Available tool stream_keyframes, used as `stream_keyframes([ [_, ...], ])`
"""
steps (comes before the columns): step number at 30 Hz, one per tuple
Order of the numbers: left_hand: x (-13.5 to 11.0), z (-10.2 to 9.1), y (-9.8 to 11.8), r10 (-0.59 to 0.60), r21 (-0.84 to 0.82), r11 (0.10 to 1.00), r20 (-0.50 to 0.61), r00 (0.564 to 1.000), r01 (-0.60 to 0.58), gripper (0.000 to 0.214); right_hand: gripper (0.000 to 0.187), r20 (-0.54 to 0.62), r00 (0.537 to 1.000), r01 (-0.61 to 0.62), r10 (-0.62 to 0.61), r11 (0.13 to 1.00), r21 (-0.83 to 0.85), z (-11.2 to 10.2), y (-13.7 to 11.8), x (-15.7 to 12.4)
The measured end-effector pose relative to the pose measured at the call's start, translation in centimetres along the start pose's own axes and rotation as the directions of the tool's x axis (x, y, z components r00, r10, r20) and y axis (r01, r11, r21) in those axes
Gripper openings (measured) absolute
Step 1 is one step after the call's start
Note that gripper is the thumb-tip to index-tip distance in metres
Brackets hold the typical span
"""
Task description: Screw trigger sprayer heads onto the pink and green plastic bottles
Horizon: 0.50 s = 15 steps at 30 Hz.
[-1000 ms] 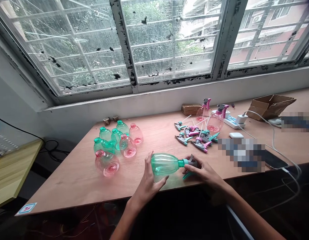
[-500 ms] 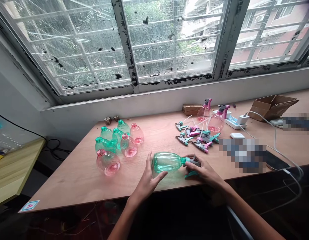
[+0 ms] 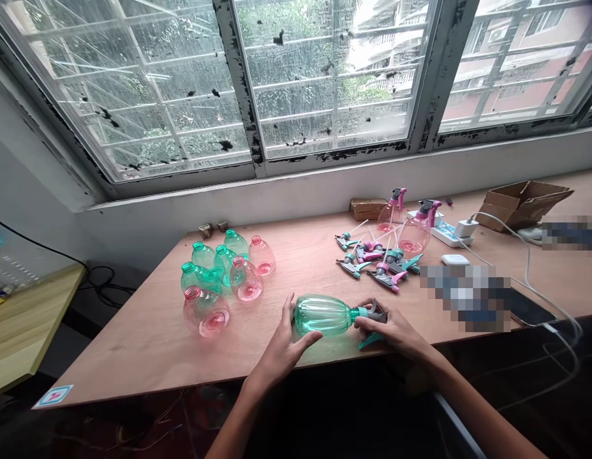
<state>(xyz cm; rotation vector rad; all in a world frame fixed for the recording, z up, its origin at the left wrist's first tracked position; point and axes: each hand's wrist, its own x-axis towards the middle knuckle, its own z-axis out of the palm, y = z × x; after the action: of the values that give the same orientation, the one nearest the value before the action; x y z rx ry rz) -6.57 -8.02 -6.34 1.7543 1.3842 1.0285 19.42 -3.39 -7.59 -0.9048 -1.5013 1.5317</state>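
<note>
A clear green spray bottle [image 3: 322, 315] lies on its side between my hands at the table's front, its base to the left. My left hand [image 3: 284, 341] is closed round the base end, thumb in front and fingers behind. At the neck, my right hand [image 3: 396, 328] grips the grey and teal trigger sprayer [image 3: 376, 312], which sits against the bottle's mouth. Whether it is fully threaded I cannot tell. Loose trigger sprayers [image 3: 384, 277] in grey, teal and pink lie beyond my right hand. Headless green bottles [image 3: 224, 264] and pink bottles [image 3: 207, 312] stand left of my left hand.
Two pink bottles with sprayers fitted [image 3: 413, 236] stand at the back. A power strip [image 3: 449, 234], an open cardboard box [image 3: 520, 207], a white case [image 3: 455, 260] and a phone [image 3: 530, 306] with white cables occupy the right. The wooden table [image 3: 143, 344] has its edge near me.
The green bottle and its sprayer have shifted slightly right and tilted a little, with my right hand moving along. My left hand keeps its hold at the base.
</note>
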Motion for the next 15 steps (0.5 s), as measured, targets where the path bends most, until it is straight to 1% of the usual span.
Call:
stream_keyframes([
  [2,0.05,0.07,-0.09,0.004,0.014,1.000,-0.017,1.000,-0.003,0.087,0.042,0.001,1.000,0.003,-0.003,1.000,-0.003,-0.02,0.06,-0.02],
  [4,0.09,0.07,-0.14,0.038,0.044,0.998,-0.020,0.999,-0.037,0.090,0.042,-0.006,1.000,0.006,-0.006,1.000,-0.007,-0.03,0.11,-0.03],
  [8,-0.02,-0.08,-0.04,0.088,0.064,0.994,0.007,0.996,-0.088,0.091,0.040,-0.005,1.000,0.026,-0.026,1.000,-0.015,-0.02,0.19,0.01],
  [11,-0.15,-0.11,0.00,0.070,0.037,0.997,0.042,0.997,-0.072,0.098,0.039,0.004,0.999,0.035,-0.035,0.999,-0.021,-0.03,0.18,0.06],
  [13,-0.17,-0.10,-0.04,0.042,0.022,0.999,0.045,0.998,-0.043,0.102,0.039,0.003,0.999,0.033,-0.033,0.999,-0.022,-0.04,0.13,0.06],
  [15,-0.14,-0.10,-0.07,0.026,0.029,0.999,0.035,0.999,-0.027,0.095,0.040,0.003,1.000,0.026,-0.026,0.999,-0.031,-0.07,0.05,0.05],
])
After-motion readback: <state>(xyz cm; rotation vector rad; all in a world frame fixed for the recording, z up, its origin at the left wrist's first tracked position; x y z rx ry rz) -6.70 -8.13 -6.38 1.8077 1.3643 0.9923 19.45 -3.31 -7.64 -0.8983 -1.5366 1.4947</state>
